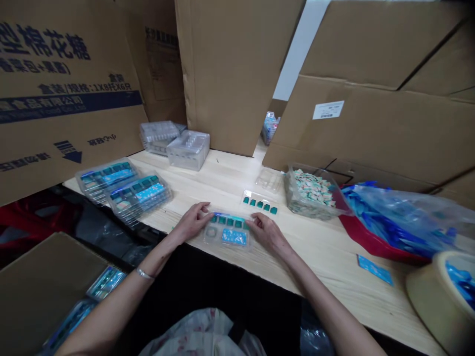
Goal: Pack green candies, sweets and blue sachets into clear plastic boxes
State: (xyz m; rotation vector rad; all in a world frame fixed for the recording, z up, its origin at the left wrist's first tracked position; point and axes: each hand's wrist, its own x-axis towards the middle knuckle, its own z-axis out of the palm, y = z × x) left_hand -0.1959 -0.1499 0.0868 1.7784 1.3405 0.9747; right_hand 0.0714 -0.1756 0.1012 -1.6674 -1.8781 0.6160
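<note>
Between the left hand [190,222] and right hand [267,234], a clear plastic blister tray [227,232] rests on the pale wooden table [319,257], both hands gripping its short ends lightly with curved fingers.

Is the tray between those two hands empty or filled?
Filled: the clear plastic tray shows a row of teal pieces and a blue packet sitting in its compartments.

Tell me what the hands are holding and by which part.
The left hand and right hand hold a clear plastic blister tray by its two opposite short ends.
</note>
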